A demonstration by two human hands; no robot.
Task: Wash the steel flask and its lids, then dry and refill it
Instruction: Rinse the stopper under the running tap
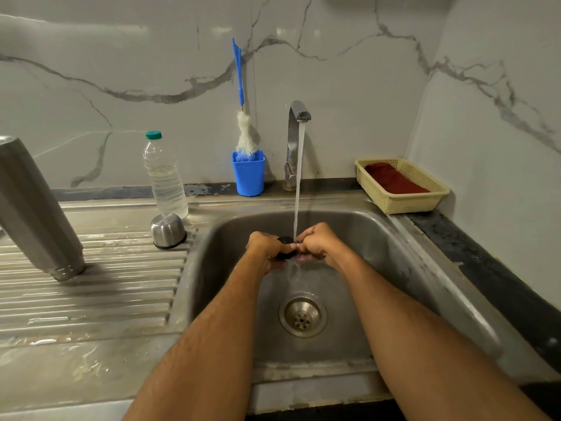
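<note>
A small black inner lid [285, 240] sits between both hands under the running water [299, 177] from the tap [296, 141], over the sink basin [379, 238]. My left hand [267, 249] grips the lid from the left, and my right hand [317, 243] closes on it from the right; most of the lid is hidden by fingers. The steel flask [36, 214] stands upside down, mouth on the ribbed draining board [106, 284], at the left. The steel cup lid [167, 230] rests upside down on the board near the basin's corner.
A plastic water bottle [165, 177] with a green cap stands behind the cup lid. A blue cup [249, 174] holds a bottle brush [244, 129] against the wall. A cream basket [403, 203] with a red cloth [394, 179] sits right of the tap. The drain [302, 316] lies below my hands.
</note>
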